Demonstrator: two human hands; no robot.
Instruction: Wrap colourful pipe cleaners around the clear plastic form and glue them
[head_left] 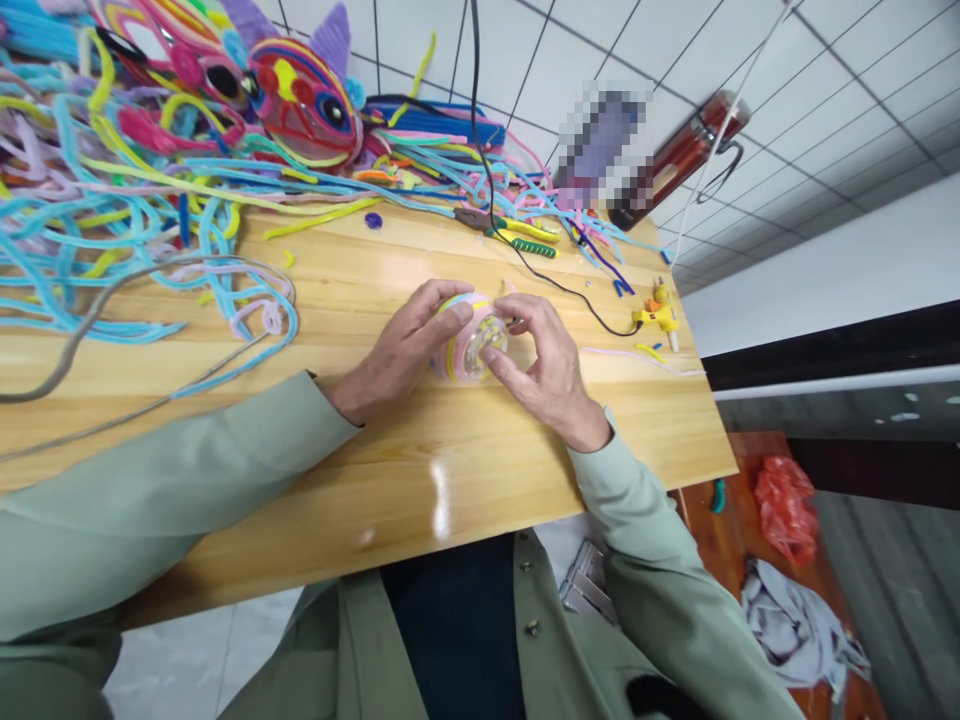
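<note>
One head-worn camera looks forward and down. The table (480, 460) lies close below it, the tiled wall (690, 60) beyond.

craft workshop: pliers (513, 238), glue gun (658, 315), fuzzy stems (142, 212)

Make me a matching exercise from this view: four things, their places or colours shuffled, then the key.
1. Glue gun
2. Pliers
3. Plastic bag
4. Striped round piece

A. Red, beyond the table's right edge
B. Held between left hand and right hand
C. Yellow, near the table's right end
D. Green and yellow handles

Pairs: 1-C, 2-D, 3-A, 4-B
</note>
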